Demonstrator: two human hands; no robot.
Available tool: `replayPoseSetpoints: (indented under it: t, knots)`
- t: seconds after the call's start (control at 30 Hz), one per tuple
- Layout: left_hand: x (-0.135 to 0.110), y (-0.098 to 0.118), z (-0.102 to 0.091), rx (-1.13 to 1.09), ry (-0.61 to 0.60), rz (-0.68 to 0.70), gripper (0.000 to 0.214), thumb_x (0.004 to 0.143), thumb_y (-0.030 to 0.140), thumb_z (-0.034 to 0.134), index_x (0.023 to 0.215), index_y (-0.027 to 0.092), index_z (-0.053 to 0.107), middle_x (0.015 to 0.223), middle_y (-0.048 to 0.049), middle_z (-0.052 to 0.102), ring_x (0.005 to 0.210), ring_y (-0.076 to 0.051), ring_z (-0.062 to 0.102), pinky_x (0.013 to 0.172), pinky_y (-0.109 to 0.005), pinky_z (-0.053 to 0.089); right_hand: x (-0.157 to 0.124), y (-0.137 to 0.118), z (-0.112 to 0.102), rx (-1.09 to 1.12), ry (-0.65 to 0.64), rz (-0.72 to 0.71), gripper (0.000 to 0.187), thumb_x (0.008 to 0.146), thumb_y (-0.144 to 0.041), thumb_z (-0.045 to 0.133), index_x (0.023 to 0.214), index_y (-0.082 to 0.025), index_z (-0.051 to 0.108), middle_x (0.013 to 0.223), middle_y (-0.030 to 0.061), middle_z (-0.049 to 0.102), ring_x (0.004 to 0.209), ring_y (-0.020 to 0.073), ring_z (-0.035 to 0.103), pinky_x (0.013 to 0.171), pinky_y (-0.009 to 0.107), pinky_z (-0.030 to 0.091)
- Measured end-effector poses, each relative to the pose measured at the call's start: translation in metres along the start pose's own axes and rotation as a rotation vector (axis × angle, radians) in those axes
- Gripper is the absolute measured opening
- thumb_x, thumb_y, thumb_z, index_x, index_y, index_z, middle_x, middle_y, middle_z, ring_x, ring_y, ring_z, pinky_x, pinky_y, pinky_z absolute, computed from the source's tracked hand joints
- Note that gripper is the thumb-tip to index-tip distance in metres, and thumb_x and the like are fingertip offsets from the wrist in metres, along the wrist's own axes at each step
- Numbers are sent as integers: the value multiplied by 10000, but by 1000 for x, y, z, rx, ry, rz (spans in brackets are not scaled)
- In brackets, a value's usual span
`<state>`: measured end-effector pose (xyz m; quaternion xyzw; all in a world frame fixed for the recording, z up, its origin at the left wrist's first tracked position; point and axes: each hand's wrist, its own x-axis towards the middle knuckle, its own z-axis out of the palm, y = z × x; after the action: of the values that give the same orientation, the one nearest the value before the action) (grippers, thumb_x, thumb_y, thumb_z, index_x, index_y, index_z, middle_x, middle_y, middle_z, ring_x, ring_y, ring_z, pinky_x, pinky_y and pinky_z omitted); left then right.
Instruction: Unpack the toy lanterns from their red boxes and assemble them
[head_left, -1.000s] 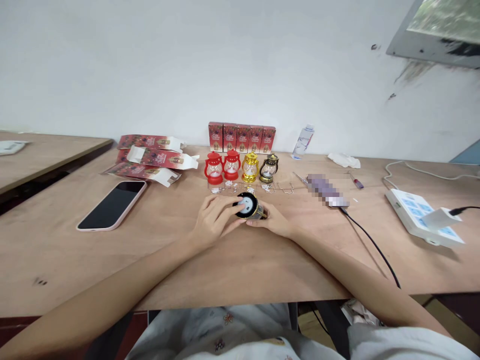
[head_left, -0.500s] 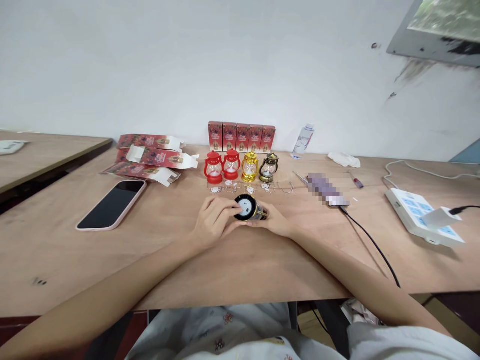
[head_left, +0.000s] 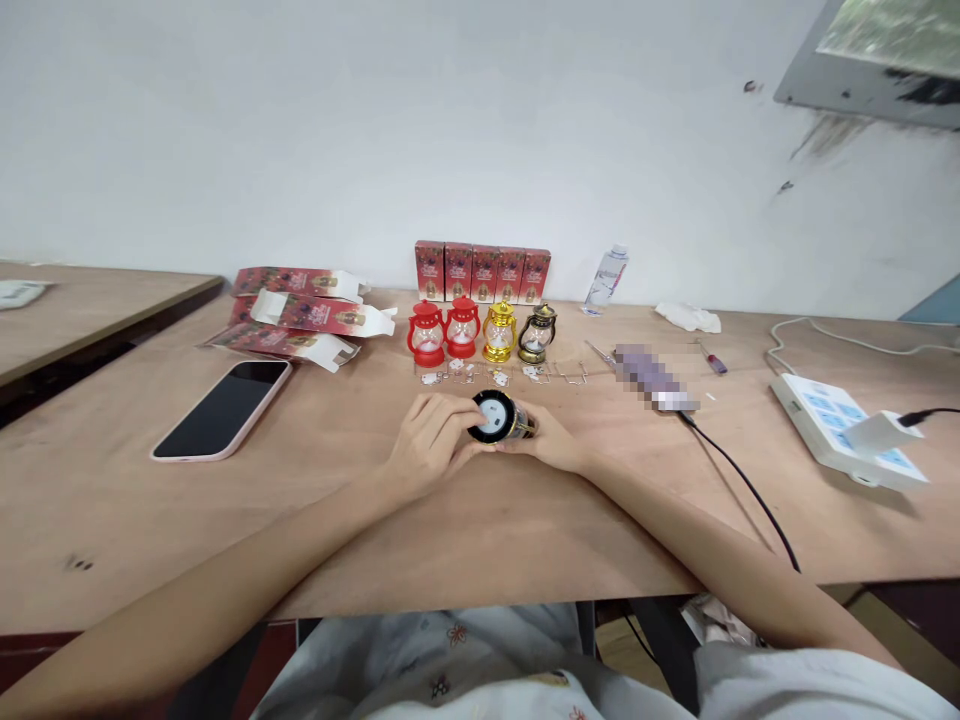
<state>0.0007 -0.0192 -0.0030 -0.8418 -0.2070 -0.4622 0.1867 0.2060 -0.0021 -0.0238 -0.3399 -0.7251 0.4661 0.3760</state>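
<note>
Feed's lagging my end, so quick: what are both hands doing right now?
Left hand: closed on the base end of the tipped lantern.
Right hand: closed, holding the same lantern toward its other end.

Held lantern [head_left: 501, 418]: black, smooth plastic-looking base; gold trim is given a metallic shine
Red lanterns [head_left: 428, 356]: glossy plastic by look, fitted with clear globes
Gold lantern [head_left: 498, 334]: finished in bright, mirror-like gold
Bronze lantern [head_left: 536, 336]: coated in a darker metallic sheen
Wire pieces [head_left: 574, 376]: thin, apparently metal
Standing boxes [head_left: 484, 275]: printed red card, smooth
Opened boxes [head_left: 319, 313]: printed outside, plain white card is shown at the flaps
Phone [head_left: 225, 410]: glossy black screen, edged by a smooth pink case
Bottle [head_left: 606, 280]: clear, shiny plastic
Tissue [head_left: 688, 318]: soft, matt, crumpled paper
Power strip [head_left: 847, 435]: smooth white plastic
Surface [head_left: 375, 560]: wood-grained, smooth, faintly sheened
Wall [head_left: 337, 130]: matt white, roughened by scuffs at right
Clothing [head_left: 480, 665]: pale cloth, printed with flowers
</note>
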Motion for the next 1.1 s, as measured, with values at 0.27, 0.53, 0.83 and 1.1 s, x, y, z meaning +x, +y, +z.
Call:
replayPoseSetpoints:
  t: [0.27, 0.53, 0.83, 1.1]
  knots:
    - [2, 0, -1, -2, -25, 2, 201, 876, 319, 553, 978, 157, 494, 883, -71, 631, 797, -175, 592, 678, -300, 434, 0, 2, -1, 14, 0, 2, 484, 650, -330, 764, 1079, -179, 598, 1044, 45, 650, 967, 200, 586, 900, 364, 431]
    - [2, 0, 0, -56, -66, -45, 199, 880, 318, 538, 985, 162, 471, 919, -80, 592, 831, -180, 576, 695, -303, 455, 0, 3, -2, -33, 6, -4, 455, 670, -340, 744, 1070, -179, 598, 1010, 37, 649, 930, 194, 585, 869, 353, 435]
    - [0, 1, -1, -92, -175, -76, 197, 878, 329, 528, 979, 168, 477, 954, -92, 551, 842, -188, 539, 735, -321, 475, -1, 1, -3, -113, 36, -5, 374, 651, -295, 737, 970, -163, 594, 904, 13, 633, 842, 176, 565, 794, 315, 431]
    - [-3, -2, 1, -195, -241, -61, 138, 873, 239, 501, 975, 164, 446, 976, -95, 492, 850, -178, 521, 734, -306, 488, -2, 5, -5, -178, 41, -29, 385, 653, -255, 733, 994, -163, 582, 933, 26, 639, 852, 183, 576, 796, 319, 435]
